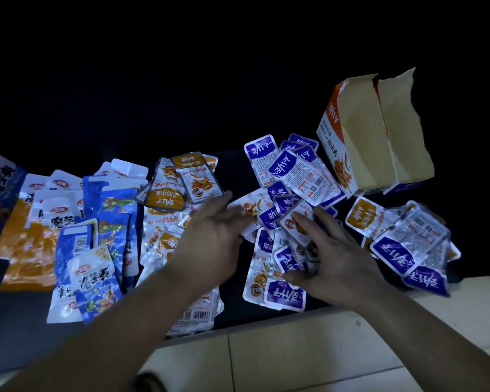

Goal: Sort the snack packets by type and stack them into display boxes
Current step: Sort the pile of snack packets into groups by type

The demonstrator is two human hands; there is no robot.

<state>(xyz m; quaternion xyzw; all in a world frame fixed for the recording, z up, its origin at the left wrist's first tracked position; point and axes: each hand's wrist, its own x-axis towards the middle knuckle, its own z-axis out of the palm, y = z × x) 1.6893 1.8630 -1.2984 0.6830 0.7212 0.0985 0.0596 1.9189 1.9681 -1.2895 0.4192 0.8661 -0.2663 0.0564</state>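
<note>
Purple packets (287, 176) are lying mixed with orange packets (362, 219) on the table (235, 171), below the display box (362, 137). Your left hand (210, 239) and right hand (343, 258) are spreading over them, each grip wide and empty; be gathering one colour, edges squared.

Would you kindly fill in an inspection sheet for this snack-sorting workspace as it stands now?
Surface: dark mat lying on a pale tiled floor.
Job's things: purple packets heaped at right; orange-label packets in the middle; blue packets and orange-and-white packets at left; open display box at right rear, flaps torn, no packets visible inside.
Clutter: blue printed carton, cut off at the far left edge.
Grippers: left hand open, fingers straight over the middle pile; right hand open, fingers spread on the purple packets.
Cables: nothing seen.
Surroundings: dark beyond the mat; nothing can be made out.
</note>
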